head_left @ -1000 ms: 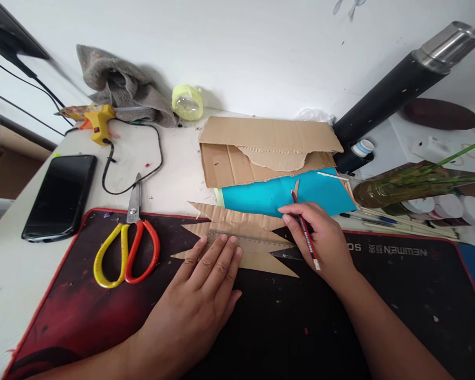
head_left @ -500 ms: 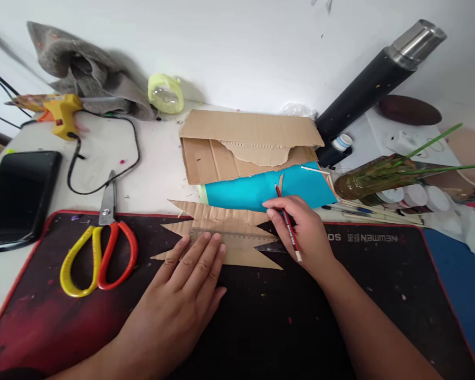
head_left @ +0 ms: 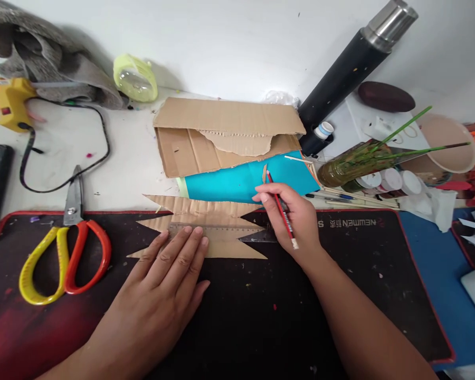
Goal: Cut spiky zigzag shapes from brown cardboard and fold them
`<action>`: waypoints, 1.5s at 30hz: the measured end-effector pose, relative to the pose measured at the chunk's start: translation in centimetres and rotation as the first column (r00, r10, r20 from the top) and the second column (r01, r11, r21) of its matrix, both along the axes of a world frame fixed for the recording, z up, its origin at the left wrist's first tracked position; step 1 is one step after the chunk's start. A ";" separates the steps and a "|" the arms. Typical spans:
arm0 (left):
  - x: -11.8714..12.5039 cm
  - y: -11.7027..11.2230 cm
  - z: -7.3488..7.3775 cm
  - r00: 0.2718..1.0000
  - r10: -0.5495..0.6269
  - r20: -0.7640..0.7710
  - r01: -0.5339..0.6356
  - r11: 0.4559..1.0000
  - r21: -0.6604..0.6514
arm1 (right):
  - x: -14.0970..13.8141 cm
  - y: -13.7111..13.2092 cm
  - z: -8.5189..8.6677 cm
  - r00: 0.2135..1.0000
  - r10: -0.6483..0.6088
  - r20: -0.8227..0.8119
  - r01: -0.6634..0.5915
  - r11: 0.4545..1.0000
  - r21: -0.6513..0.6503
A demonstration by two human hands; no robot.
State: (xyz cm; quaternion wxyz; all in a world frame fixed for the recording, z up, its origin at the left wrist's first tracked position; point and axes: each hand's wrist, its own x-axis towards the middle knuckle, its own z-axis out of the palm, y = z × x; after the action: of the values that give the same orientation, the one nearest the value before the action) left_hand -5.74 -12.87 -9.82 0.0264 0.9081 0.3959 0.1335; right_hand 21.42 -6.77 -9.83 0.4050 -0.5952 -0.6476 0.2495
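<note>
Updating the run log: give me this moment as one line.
left hand: flat on ruler | ruler: on cardboard cutout | right hand: holds pencil | scissors: on mat, untouched

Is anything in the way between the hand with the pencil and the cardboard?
Nothing visible. The right hand holds the pencil right at the cardboard edge, while the left hand presses the ruler down.

Left of your dark desk mat point(head_left: 340, 295): yellow-and-orange scissors point(head_left: 63, 248) lying partly on it. Behind it: folded brown cardboard box point(head_left: 225, 132), teal paper sheet point(head_left: 241, 182), black steel-capped flask point(head_left: 348, 66). Far left behind: yellow glue gun point(head_left: 10, 100), grey cloth point(head_left: 43, 53).
</note>
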 end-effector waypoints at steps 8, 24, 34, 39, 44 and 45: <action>-0.1 0.0 -0.1 1.000 -0.018 -0.010 0.018 1.000 0.007 | -0.1 -1.0 1.6 0.936 -0.161 -0.313 0.171 0.985 0.007; -0.1 0.1 -0.2 1.000 -0.024 -0.004 0.024 0.999 0.029 | -1.9 -1.1 0.8 0.830 -0.113 -0.547 -0.083 0.944 -0.320; -0.1 0.2 -0.2 0.999 -0.032 -0.013 0.033 0.998 0.048 | -1.9 -1.2 0.6 0.842 -0.092 -0.531 -0.090 0.948 -0.306; -0.1 0.3 -0.1 0.999 -0.043 -0.014 0.044 0.998 0.035 | -1.8 -1.1 0.7 0.904 -0.075 -0.420 -0.031 0.970 -0.239; -0.1 0.2 -0.2 1.000 -0.030 -0.003 0.031 0.999 0.041 | -1.9 -1.2 0.7 0.919 -0.043 -0.393 -0.058 0.969 -0.242; -0.1 0.2 -0.2 1.000 -0.030 -0.005 0.030 0.999 0.042 | -1.9 -1.2 0.6 0.922 -0.040 -0.385 -0.059 0.968 -0.242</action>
State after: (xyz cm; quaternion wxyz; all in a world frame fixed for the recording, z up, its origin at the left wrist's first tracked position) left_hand -5.85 -12.71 -10.04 0.0087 0.9146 0.3793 0.1395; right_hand 19.51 -7.99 -9.19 0.4457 -0.5772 -0.5211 0.4434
